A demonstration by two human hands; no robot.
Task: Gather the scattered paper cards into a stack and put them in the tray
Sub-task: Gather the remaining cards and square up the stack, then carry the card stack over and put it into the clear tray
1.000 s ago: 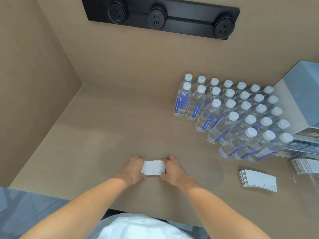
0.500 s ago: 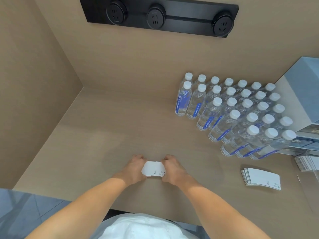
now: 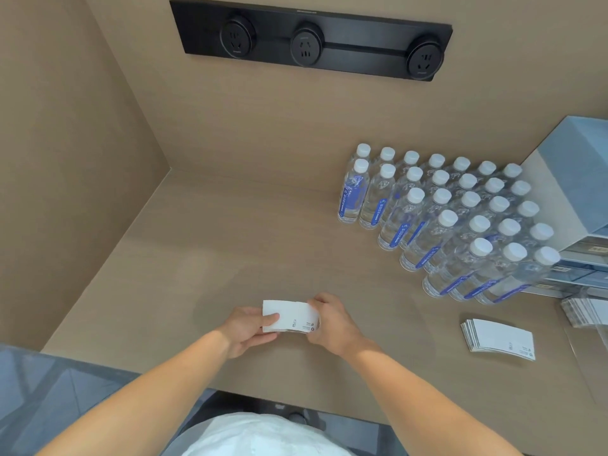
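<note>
cards (image 3: pixel 291 315) stacked, long axis left-right, pinched between both hands.

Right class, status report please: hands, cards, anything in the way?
Left hand and right hand both gripping card stack. Second stack loose on desk. Water bottles stand right.

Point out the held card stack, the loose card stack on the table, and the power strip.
held card stack (image 3: pixel 291 315), head view, white top face between the hands
loose card stack (image 3: pixel 498 339), head view, top card's middle
power strip (image 3: pixel 358 37), head view, black bar between middle and right sockets
</note>
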